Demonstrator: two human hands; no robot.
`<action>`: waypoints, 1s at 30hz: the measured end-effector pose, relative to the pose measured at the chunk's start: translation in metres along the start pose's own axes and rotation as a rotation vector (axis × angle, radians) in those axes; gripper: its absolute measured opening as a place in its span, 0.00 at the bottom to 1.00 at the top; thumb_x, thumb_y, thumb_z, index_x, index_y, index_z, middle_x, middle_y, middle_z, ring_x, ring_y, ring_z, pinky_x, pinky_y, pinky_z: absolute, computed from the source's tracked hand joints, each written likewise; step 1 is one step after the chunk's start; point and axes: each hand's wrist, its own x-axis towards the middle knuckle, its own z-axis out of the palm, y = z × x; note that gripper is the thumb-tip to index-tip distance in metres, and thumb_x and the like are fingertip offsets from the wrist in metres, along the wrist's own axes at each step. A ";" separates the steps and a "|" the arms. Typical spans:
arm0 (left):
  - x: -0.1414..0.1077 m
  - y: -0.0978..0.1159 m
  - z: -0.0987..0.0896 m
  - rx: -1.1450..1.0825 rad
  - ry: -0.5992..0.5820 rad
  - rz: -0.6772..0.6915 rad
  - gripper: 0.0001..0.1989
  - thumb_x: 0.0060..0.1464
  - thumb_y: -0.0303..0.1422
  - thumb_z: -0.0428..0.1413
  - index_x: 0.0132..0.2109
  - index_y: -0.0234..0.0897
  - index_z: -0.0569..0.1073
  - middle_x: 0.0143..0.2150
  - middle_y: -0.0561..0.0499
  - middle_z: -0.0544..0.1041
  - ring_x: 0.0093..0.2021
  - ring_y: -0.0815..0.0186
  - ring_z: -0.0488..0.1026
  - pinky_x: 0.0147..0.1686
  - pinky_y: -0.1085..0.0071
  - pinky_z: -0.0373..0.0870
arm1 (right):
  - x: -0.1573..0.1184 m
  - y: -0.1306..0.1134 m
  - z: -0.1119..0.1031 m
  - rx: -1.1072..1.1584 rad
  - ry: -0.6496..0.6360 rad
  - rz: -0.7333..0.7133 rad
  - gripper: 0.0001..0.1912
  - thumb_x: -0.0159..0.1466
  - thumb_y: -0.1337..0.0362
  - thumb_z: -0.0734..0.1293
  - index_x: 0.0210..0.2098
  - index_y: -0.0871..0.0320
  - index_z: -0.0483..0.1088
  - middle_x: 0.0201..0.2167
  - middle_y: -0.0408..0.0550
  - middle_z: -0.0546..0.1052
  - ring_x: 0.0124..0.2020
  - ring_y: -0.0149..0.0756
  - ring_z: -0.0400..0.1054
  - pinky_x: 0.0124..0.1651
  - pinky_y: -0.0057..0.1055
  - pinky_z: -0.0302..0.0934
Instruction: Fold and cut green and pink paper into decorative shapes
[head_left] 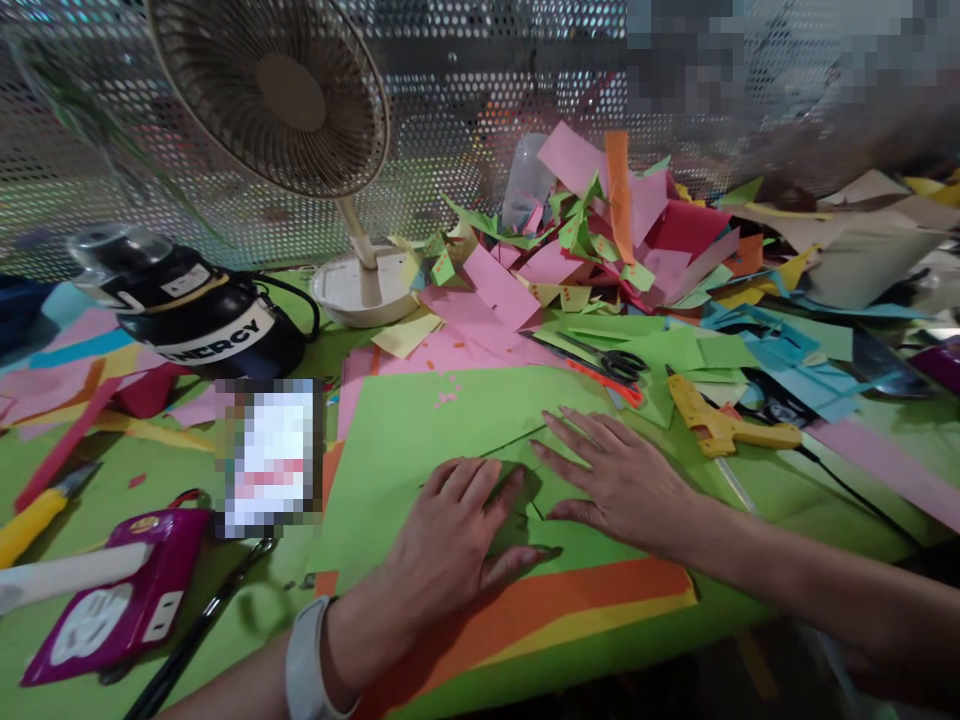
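Both of my hands rest on light green paper (397, 430) laid over orange and yellow sheets (555, 610). My left hand (461, 525), with a pale band (306, 655) on its wrist, has slightly bent fingers and its thumb apart. To its right, my right hand (611, 480) lies flat with the fingers spread. Between the hands, dark lines show edges or a fold in the green paper; I cannot tell which. Small pink bits (448, 390) lie on the upper part of the paper. Neither hand grips anything visible.
Scissors (600, 355) and a yellow glue gun (724, 420) lie beyond my right hand. A paper scrap heap (570, 240) and a fan (300, 100) stand behind. On the left are a dark bottle (217, 310), a blurred-out phone-like object (271, 460), a purple case (120, 590) and a yellow-handled cutter (37, 520).
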 end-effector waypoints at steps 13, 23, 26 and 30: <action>0.005 0.002 -0.005 -0.041 -0.040 -0.034 0.29 0.58 0.54 0.51 0.53 0.33 0.69 0.46 0.42 0.73 0.44 0.55 0.70 0.45 0.58 0.66 | 0.061 0.016 -0.024 1.121 -0.582 0.638 0.22 0.58 0.53 0.70 0.14 0.58 0.66 0.13 0.41 0.71 0.12 0.28 0.64 0.17 0.26 0.56; 0.005 0.004 -0.007 -0.011 -0.093 -0.040 0.29 0.58 0.53 0.52 0.56 0.35 0.67 0.49 0.42 0.73 0.46 0.55 0.69 0.47 0.58 0.66 | 0.050 0.042 -0.014 1.158 -0.643 0.641 0.16 0.54 0.58 0.72 0.15 0.60 0.70 0.14 0.42 0.73 0.13 0.26 0.65 0.18 0.23 0.60; 0.005 0.003 -0.006 -0.002 -0.079 -0.025 0.29 0.57 0.53 0.52 0.55 0.34 0.69 0.48 0.42 0.73 0.46 0.54 0.69 0.46 0.58 0.66 | 0.045 0.048 -0.024 1.126 -0.620 0.681 0.17 0.53 0.59 0.72 0.14 0.60 0.67 0.13 0.40 0.72 0.12 0.24 0.62 0.18 0.22 0.59; 0.004 0.002 -0.003 0.007 -0.094 -0.019 0.29 0.57 0.54 0.51 0.53 0.34 0.70 0.48 0.41 0.72 0.46 0.53 0.69 0.47 0.56 0.66 | 0.053 0.042 -0.029 1.124 -0.632 0.692 0.16 0.54 0.58 0.72 0.16 0.60 0.69 0.14 0.40 0.73 0.12 0.24 0.63 0.18 0.23 0.59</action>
